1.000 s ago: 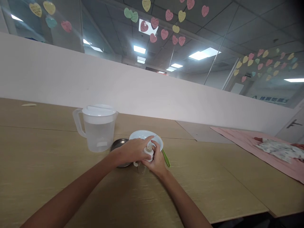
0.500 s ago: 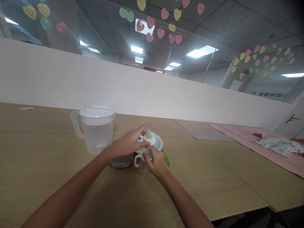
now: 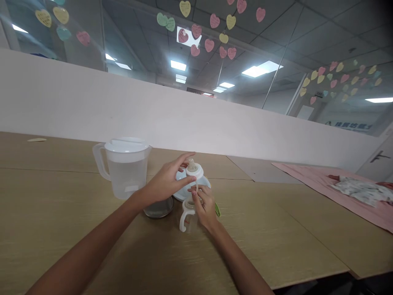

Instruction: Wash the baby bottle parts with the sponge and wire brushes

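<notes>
My left hand (image 3: pixel 170 177) holds the white cap (image 3: pixel 199 171) of a feeding bottle between thumb and fingers; a clear teat (image 3: pixel 192 164) tops it and a thin straw (image 3: pixel 197 186) hangs below. Under the cap is the clear feeding bottle (image 3: pixel 192 224), its mouth uncovered and one white handle (image 3: pixel 184 219) showing on the left. My right hand (image 3: pixel 205 205) is closed at the bottle's right side, fingertips beside the straw; its exact grip is partly hidden. Behind the hands sits a pale blue bowl (image 3: pixel 180 193).
A lidded clear pitcher (image 3: pixel 128 174) of water stands left of my hands. A dark round dish (image 3: pixel 159 209) is under my left wrist, and a green utensil (image 3: pixel 217 210) lies by my right hand. A pink cloth (image 3: pixel 307 176) with a patterned garment (image 3: pixel 362 190) is at far right.
The cap has risen off the bottle in my left hand, baring the straw and the bottle's mouth. The bottle has shifted down and slightly right, toward me.
</notes>
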Demonstrator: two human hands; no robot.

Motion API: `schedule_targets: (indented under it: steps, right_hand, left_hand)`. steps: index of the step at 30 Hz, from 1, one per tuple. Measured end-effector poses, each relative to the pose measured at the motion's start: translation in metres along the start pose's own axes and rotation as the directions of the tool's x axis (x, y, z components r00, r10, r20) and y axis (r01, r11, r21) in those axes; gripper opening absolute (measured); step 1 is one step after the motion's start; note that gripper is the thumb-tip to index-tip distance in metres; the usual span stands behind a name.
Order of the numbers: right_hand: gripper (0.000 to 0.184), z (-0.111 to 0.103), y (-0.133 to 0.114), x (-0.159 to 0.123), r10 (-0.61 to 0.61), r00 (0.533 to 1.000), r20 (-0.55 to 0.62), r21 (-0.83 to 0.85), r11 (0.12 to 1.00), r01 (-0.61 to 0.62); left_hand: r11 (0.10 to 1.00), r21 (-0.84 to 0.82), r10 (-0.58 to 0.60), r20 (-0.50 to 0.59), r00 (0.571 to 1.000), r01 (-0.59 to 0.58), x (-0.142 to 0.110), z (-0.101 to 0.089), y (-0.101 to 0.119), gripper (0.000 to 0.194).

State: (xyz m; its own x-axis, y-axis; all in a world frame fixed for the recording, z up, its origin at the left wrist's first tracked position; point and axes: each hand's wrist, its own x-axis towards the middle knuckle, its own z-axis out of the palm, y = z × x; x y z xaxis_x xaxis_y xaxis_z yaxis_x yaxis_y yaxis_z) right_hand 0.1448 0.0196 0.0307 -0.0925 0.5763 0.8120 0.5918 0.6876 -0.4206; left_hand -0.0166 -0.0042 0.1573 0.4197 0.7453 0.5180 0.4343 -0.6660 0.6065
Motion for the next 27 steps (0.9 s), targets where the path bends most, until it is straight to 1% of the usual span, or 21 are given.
schedule_targets:
  steps: [3,6,8,10,12,14,17,20,23,27]
  right_hand:
    - [0.032,0.0,-0.001,-0.001,0.025,0.999,-0.042,0.059,0.998,-0.022]
    - [0.035,0.001,-0.001,0.0,0.125,0.987,-0.102,0.163,0.981,-0.107]
    - [0.039,0.002,0.001,0.002,0.225,0.965,-0.136,0.25,0.95,-0.186]
    - [0.042,0.002,0.005,0.004,0.317,0.937,-0.145,0.326,0.91,-0.257]
    - [0.045,0.001,0.012,0.007,0.388,0.914,-0.119,0.374,0.87,-0.32]
    - [0.047,-0.001,0.02,0.01,0.437,0.898,-0.055,0.39,0.837,-0.383]
    - [0.049,-0.004,0.034,0.013,0.477,0.877,0.06,0.345,0.814,-0.467]
    - [0.05,-0.007,0.046,0.013,0.498,0.856,0.136,0.256,0.817,-0.516]
    - [0.049,-0.008,0.055,0.011,0.517,0.839,0.169,0.158,0.826,-0.54]
    - [0.046,-0.007,0.063,0.009,0.536,0.829,0.162,0.06,0.833,-0.55]
  left_hand:
    - [1.0,-0.026,0.007,-0.125,0.992,-0.01,0.002,-0.006,0.0,0.052]
    - [1.0,-0.014,0.007,-0.189,0.982,-0.01,0.004,-0.011,-0.002,0.052]
    - [1.0,0.009,0.006,-0.191,0.982,-0.004,0.004,-0.012,-0.003,0.052]
    - [1.0,0.027,0.006,-0.179,0.984,-0.001,0.004,-0.012,-0.004,0.051]
    - [0.999,0.042,0.006,-0.154,0.988,0.001,0.004,-0.011,-0.003,0.05]
    - [0.998,0.064,0.009,-0.124,0.992,-0.001,0.003,-0.009,-0.003,0.049]
    - [0.995,0.102,0.019,-0.094,0.995,-0.009,0.002,-0.006,-0.002,0.046]
    - [0.989,0.148,0.016,-0.077,0.997,-0.004,0.001,-0.003,-0.003,0.045]
    - [0.983,0.181,0.004,-0.048,0.999,0.005,0.001,-0.001,-0.004,0.045]
    - [0.98,0.197,-0.011,0.008,1.0,0.009,0.002,-0.001,-0.006,0.045]
